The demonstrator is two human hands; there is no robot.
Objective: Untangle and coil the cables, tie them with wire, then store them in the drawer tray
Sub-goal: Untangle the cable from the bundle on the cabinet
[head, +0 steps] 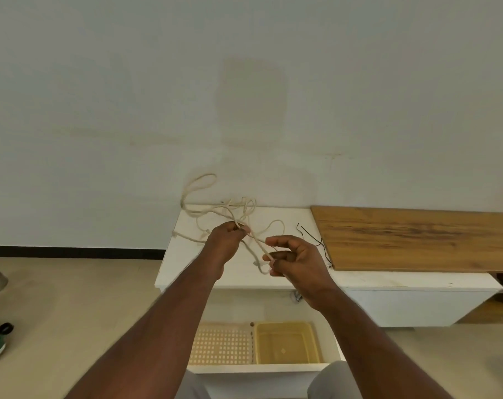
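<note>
Untangling in hand, judging by the loose cream-coloured braided cable sprawled over the white cabinet top, most of its loops bunched toward the back edge by the wall, one loop rising against the wall at the back left corner. Left hand curled round a strand near the middle of the top; right hand just to its right, thumb and fingers pinching the same run lifted taut between them. Hands near each other, not touching.

To do well, probably: keep the held span short and lightly taut, feed slack from the bunch at the back edge rather than pulling hard, which would likely tighten any knot. Follow one free end through each crossing in turn. Lift loops clear of the top instead of dragging.

Thin black tie wire lying by the right edge of the white top, against the brown wooden board; best left undisturbed till the coil is formed. Below, open white drawer with a perforated beige tray and a yellow plastic tray, side by side.
</note>
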